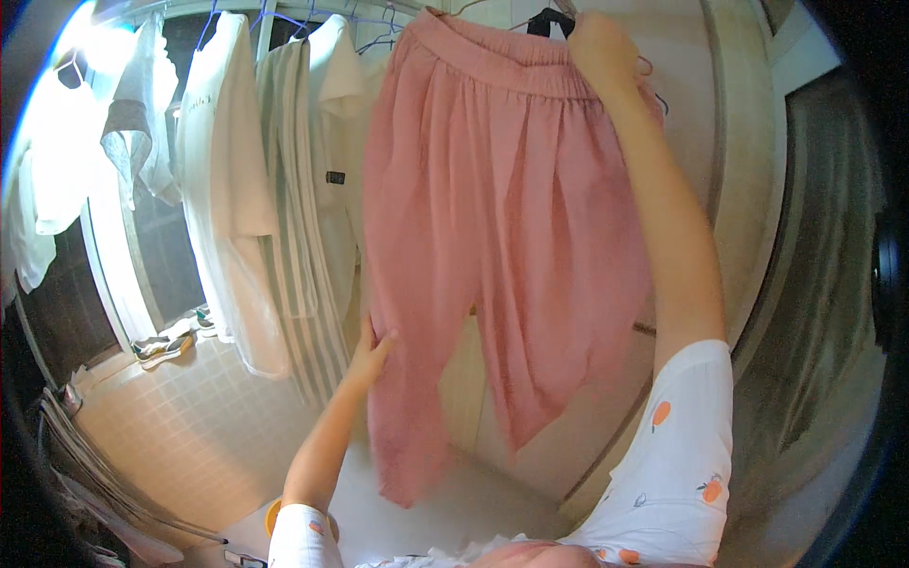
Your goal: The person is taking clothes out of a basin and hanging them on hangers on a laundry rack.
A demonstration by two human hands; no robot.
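Note:
Pink trousers (511, 213) with a gathered elastic waistband hang spread out before me, waistband up and legs down. Raised at the upper right, my right hand (603, 50) is closed at the waistband's right end, beside a black hanger part (550, 23). Lower down, my left hand (373, 355) holds the outer edge of the left trouser leg, its thumb on the front of the cloth and its fingers largely hidden behind.
Left of the trousers, a white garment (337, 142), a striped garment (291, 213) and other clothes hang from a rail on blue hangers. Shoes (163, 349) stand by the window. A dark curtain (817, 248) hangs at right; a yellow round object (272, 517) lies low by my left sleeve.

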